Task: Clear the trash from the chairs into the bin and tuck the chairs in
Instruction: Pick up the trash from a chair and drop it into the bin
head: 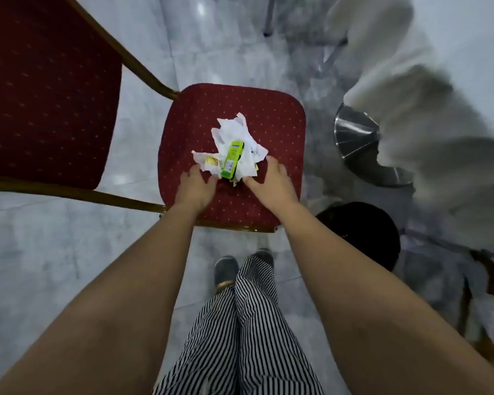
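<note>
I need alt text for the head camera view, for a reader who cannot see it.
Both hands, left hand and right hand, close on crumpled white paper trash with a green carton on a red padded chair seat. A black round bin stands to the right.

Banquet or function hall. Red upholstered banquet chair with gold dot pattern and gold metal frame at centre. White draped cloth hanging in folds at 2 o'clock. Polished grey marble-look tile floor. Round black bin at 4 o'clock.
</note>
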`<act>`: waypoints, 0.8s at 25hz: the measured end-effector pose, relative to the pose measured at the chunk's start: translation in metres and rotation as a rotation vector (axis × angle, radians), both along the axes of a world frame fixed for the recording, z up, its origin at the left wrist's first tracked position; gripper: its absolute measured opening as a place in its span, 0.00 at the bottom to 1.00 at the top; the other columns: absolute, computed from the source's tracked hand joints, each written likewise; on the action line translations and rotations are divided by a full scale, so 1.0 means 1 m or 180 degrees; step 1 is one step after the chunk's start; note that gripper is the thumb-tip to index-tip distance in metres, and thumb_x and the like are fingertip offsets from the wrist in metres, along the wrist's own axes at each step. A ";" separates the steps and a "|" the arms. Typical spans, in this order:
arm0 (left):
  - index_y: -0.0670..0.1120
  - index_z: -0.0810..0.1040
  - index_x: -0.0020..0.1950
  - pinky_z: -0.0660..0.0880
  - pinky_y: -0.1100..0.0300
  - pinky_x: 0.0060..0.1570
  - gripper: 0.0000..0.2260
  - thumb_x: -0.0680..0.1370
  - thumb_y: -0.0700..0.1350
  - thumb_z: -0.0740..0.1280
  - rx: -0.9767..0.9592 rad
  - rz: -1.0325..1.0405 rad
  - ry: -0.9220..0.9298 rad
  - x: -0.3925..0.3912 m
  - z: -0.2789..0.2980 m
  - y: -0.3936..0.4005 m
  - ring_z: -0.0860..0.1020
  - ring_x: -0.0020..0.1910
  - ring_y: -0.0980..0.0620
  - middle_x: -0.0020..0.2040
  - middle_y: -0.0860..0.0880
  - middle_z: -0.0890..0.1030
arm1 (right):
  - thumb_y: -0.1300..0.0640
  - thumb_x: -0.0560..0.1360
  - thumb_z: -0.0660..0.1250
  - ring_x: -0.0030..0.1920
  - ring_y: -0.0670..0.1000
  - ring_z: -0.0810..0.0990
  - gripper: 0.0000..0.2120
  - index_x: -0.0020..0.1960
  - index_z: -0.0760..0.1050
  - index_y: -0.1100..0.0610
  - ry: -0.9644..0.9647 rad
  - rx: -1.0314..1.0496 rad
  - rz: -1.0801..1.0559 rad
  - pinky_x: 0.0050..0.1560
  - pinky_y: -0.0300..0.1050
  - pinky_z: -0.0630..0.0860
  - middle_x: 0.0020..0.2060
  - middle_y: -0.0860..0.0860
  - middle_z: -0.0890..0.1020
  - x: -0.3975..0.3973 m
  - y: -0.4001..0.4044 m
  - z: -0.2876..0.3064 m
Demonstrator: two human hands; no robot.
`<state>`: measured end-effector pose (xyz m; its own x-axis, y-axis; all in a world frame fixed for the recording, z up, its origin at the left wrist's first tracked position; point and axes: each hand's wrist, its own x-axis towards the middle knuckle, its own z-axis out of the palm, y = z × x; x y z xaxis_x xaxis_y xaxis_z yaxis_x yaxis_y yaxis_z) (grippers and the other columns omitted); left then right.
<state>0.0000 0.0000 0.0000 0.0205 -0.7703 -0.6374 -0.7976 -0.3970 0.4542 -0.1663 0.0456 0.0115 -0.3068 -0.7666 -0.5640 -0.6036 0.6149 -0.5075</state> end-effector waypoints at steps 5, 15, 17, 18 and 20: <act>0.48 0.60 0.78 0.62 0.50 0.71 0.28 0.80 0.55 0.61 -0.0079 0.0243 -0.0001 -0.008 -0.055 -0.040 0.63 0.73 0.37 0.75 0.37 0.60 | 0.38 0.74 0.66 0.75 0.61 0.62 0.43 0.80 0.50 0.50 -0.0021 0.0168 -0.0010 0.70 0.59 0.66 0.78 0.56 0.57 -0.008 -0.045 -0.053; 0.47 0.72 0.70 0.65 0.56 0.69 0.23 0.79 0.59 0.60 -0.0132 0.0771 0.0315 -0.044 -0.090 -0.055 0.71 0.66 0.40 0.70 0.39 0.64 | 0.41 0.73 0.68 0.63 0.59 0.73 0.29 0.71 0.68 0.47 -0.0506 -0.0171 -0.0406 0.63 0.50 0.72 0.59 0.55 0.70 0.018 -0.070 -0.106; 0.46 0.73 0.68 0.65 0.57 0.68 0.22 0.80 0.59 0.58 -0.0101 0.0842 0.0557 -0.050 -0.090 -0.053 0.70 0.65 0.43 0.70 0.40 0.65 | 0.43 0.75 0.66 0.63 0.62 0.73 0.25 0.69 0.71 0.51 -0.0599 -0.0119 -0.0451 0.64 0.52 0.72 0.60 0.58 0.73 0.023 -0.069 -0.108; 0.46 0.74 0.67 0.66 0.57 0.68 0.22 0.81 0.58 0.57 -0.0091 0.0871 0.0665 -0.053 -0.090 -0.053 0.69 0.66 0.44 0.69 0.41 0.66 | 0.44 0.75 0.66 0.62 0.63 0.74 0.23 0.67 0.71 0.52 -0.0630 -0.0086 -0.0448 0.64 0.53 0.72 0.60 0.59 0.73 0.023 -0.068 -0.108; 0.47 0.76 0.65 0.66 0.55 0.69 0.21 0.81 0.57 0.56 -0.0084 0.0895 0.0844 -0.056 -0.089 -0.051 0.68 0.68 0.46 0.62 0.46 0.70 | 0.46 0.75 0.67 0.60 0.62 0.75 0.21 0.64 0.72 0.54 -0.0630 -0.0104 -0.0454 0.60 0.52 0.73 0.58 0.59 0.75 0.021 -0.063 -0.106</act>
